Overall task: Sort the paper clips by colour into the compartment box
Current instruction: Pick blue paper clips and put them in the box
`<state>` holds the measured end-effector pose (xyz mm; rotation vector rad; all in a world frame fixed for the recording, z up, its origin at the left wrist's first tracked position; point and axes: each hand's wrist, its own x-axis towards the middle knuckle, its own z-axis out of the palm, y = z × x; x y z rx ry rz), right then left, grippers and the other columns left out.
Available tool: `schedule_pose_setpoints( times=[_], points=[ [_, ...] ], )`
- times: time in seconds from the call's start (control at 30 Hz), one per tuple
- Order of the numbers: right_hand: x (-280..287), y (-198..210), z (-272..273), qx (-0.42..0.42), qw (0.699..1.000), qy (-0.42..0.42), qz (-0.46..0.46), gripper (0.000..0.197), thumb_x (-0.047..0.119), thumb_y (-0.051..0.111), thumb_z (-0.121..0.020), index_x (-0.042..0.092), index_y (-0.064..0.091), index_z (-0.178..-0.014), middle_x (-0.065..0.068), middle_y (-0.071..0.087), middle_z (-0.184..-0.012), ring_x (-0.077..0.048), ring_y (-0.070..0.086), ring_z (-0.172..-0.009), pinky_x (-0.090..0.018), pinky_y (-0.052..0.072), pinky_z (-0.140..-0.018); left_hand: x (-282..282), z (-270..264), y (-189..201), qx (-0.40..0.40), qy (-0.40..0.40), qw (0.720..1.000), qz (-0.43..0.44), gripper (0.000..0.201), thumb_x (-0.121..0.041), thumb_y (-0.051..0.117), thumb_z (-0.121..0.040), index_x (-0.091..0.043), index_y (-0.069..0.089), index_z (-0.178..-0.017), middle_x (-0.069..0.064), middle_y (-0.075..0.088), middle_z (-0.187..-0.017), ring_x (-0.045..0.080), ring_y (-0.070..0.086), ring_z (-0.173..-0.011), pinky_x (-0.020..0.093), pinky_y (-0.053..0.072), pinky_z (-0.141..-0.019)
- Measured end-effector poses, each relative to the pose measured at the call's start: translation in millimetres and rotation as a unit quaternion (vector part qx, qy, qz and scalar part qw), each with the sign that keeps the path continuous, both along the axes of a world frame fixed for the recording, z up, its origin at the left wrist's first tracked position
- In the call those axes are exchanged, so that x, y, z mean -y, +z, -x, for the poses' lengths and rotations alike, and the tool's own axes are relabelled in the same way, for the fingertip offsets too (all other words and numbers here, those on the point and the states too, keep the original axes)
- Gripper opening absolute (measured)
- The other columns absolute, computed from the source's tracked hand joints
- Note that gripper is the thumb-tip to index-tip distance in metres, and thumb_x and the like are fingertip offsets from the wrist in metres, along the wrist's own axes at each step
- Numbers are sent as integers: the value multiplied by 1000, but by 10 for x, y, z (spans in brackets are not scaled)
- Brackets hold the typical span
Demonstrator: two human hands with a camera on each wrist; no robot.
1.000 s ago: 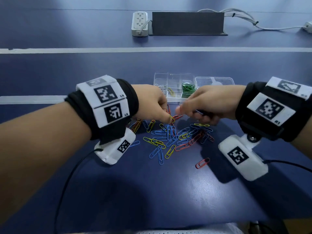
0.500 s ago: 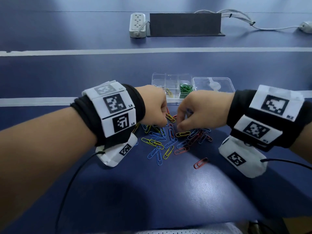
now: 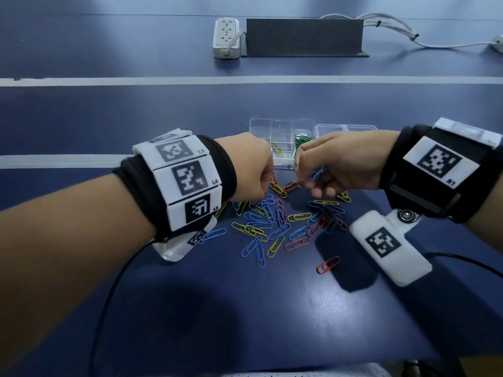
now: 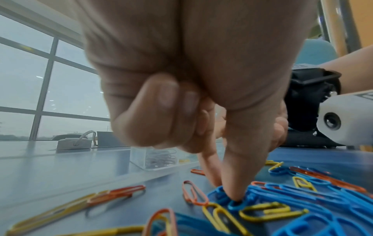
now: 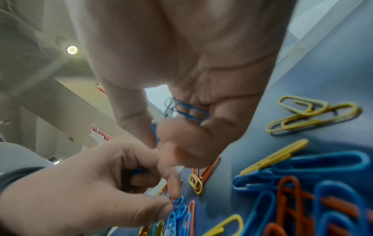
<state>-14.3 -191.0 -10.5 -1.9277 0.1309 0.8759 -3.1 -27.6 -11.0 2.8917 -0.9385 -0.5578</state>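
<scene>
With our right hand (image 3: pixel 334 164) already pinching thin blue wire paper clips (image 5: pixel 189 111) and our left hand (image 3: pixel 250 170) pinching another in the tangled mid-worktop pile (neighbours interlock), strays could reach the clear plastic compartment box (image 3: pixel 283 131).

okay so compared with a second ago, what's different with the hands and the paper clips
The right hand has lifted off the pile toward the compartment box, holding blue clips. The left hand stayed low, its fingertips now pinching at a blue clip in the pile. Box, its green clips and the lone red clip are unchanged.
</scene>
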Motion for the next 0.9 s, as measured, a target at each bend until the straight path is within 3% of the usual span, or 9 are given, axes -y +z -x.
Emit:
schedule_pose_setpoints(
  times=[0.23,0.37,0.43,0.57,0.63,0.73,0.77,0.83,0.9],
  points=[
    [-27,63,-72,-9,999,25,-30,18,-4,53,-85,10,64,-88,-7,60,-63,-13,55,-46,-17,47,-42,-34,-72,30,-55,50,996,40,14,-28,60,-75,-21,52,-65,-5,52,-59,7,46,-55,22,38,-54],
    [-55,169,-225,32,999,-24,-22,19,-10,52,-83,3,66,-80,-12,58,-68,-13,60,-48,-18,56,-51,-34,-237,129,-92,96,987,92,8,-25,58,-76,-20,54,-72,-1,54,-58,15,50,-49,23,41,-56],
    [-86,217,-334,76,996,-42,3,19,-10,54,-83,5,64,-77,-10,59,-71,-13,60,-57,-18,57,-56,-28,-367,162,-97,118,981,117,4,-20,57,-78,-20,56,-74,1,56,-59,17,52,-45,24,46,-59],
    [-174,272,-613,132,987,-43,83,16,-5,58,-82,10,63,-81,-5,64,-79,-14,62,-68,-25,56,-71,16,-647,164,-48,151,979,127,11,-16,54,-82,-23,62,-80,-3,59,-60,1,50,-27,27,51,-61],
    [-240,284,-745,142,982,-43,117,16,-4,60,-81,11,64,-78,-1,69,-65,-11,65,-60,-26,57,-73,51,-733,161,-33,165,978,127,14,-15,54,-84,-22,65,-80,-4,59,-59,-2,48,-24,22,47,-53],
    [-372,336,-831,117,981,-31,154,14,1,57,-86,10,63,-78,7,63,-39,1,58,-36,-14,54,-55,83,-809,153,-20,182,976,119,16,-15,56,-84,-21,66,-74,-2,61,-60,-2,48,-24,19,44,-51],
    [-410,347,-839,113,980,-27,162,10,2,57,-87,8,65,-84,5,66,-44,2,56,-33,-12,53,-52,85,-828,149,-21,191,974,122,15,-14,56,-84,-19,68,-76,-1,63,-61,-1,49,-26,19,45,-51],
    [-454,339,-859,138,975,-13,175,21,2,58,-86,3,64,-106,-4,69,-78,0,56,-33,-13,54,-54,82,-848,152,-29,208,969,131,14,-11,57,-84,-16,71,-84,1,65,-64,3,56,-39,19,47,-53],
    [-467,315,-891,148,974,-9,173,32,1,58,-85,1,58,-117,-8,59,-100,-5,62,-47,-21,57,-67,72,-856,167,-45,227,961,149,13,-10,59,-85,-14,70,-88,2,67,-68,9,60,-53,24,52,-64]
  ],
)
